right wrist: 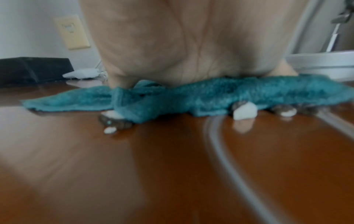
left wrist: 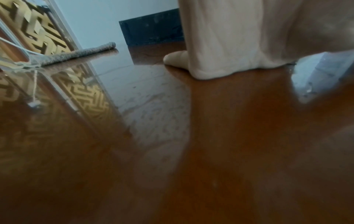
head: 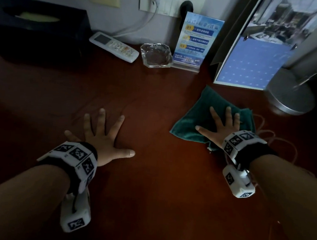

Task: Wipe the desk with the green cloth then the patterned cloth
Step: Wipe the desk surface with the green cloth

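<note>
A dark green cloth (head: pixel 199 112) lies spread on the reddish-brown desk (head: pixel 145 196), right of centre. My right hand (head: pixel 219 124) presses flat on it with fingers spread. In the right wrist view the palm (right wrist: pixel 191 42) sits on the bunched green cloth (right wrist: pixel 210 94), and bits of brown-and-white fabric (right wrist: pixel 116 122) peek out under its near edge. My left hand (head: pixel 103 133) rests flat on the bare desk left of centre, fingers spread and holding nothing. The left wrist view shows this left hand (left wrist: pixel 239 37) close up.
Along the back wall stand a black tissue box (head: pixel 36 27), a white remote (head: pixel 114 46), a glass ashtray (head: pixel 156 56), a blue sign stand (head: pixel 196 43), a leaning blue folder (head: pixel 254 57) and a metal lamp base (head: pixel 291 94). A grey woven cloth (left wrist: pixel 82 52) lies far left.
</note>
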`<state>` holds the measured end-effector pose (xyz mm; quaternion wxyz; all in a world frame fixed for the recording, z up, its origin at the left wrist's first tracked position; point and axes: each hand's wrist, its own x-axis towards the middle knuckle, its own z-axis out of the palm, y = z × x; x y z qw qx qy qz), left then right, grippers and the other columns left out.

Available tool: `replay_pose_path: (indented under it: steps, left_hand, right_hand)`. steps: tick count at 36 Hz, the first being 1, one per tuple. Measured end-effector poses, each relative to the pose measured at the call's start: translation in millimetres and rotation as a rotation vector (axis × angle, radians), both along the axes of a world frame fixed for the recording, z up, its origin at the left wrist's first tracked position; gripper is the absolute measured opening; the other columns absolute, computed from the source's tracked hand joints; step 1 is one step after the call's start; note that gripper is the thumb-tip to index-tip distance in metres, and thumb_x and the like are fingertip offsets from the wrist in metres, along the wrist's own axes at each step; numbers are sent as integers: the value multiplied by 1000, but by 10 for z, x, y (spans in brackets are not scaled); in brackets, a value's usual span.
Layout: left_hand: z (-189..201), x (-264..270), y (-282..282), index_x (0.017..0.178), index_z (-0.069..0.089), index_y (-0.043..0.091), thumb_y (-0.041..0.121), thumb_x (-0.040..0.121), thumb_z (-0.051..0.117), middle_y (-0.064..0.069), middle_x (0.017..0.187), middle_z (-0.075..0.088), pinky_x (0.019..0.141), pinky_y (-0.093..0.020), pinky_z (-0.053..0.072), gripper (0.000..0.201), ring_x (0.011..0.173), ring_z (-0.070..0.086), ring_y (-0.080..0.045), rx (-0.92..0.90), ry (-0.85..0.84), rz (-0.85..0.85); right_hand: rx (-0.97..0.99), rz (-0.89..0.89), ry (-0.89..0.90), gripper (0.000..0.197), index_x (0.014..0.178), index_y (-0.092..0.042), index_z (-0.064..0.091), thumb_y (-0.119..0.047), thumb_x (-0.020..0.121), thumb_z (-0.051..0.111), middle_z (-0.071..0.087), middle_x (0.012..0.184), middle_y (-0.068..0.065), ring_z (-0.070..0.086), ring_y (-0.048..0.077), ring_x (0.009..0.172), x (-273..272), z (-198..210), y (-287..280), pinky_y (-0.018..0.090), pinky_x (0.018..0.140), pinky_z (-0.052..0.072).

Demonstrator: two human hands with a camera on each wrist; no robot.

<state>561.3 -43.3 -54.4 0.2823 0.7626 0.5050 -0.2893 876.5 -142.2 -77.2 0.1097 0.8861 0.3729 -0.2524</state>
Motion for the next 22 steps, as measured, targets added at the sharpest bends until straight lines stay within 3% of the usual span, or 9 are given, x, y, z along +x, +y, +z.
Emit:
replay_pose_path:
  steps: [12,18,22]
  left_hand:
    - [-7,-13,-66,134,-30,54,87,68,37,5,144,-47,104,-73,-4,100,136,-35,-32,79,-10,14]
    - [3,64,-138,140,-28,43,86,72,29,-3,151,-36,105,-71,-5,99,140,-28,-31,205,83,-56]
    - [44,137,-267,145,-21,38,77,83,28,-3,152,-33,106,-68,-9,88,140,-27,-30,298,23,-97]
  right_hand:
    - [-14,-110,-23,97,139,-55,-19,-93,63,27,-31,154,-2,-23,35,142,-211,-3,-301,65,111,4]
    - [-7,-158,-32,99,139,-55,-20,-95,61,26,-30,154,-1,-22,36,142,-314,11,-451,67,110,4]
    - [-2,-182,-44,101,141,-52,-19,-95,60,23,-28,155,0,-19,36,142,-400,28,-545,67,109,8]
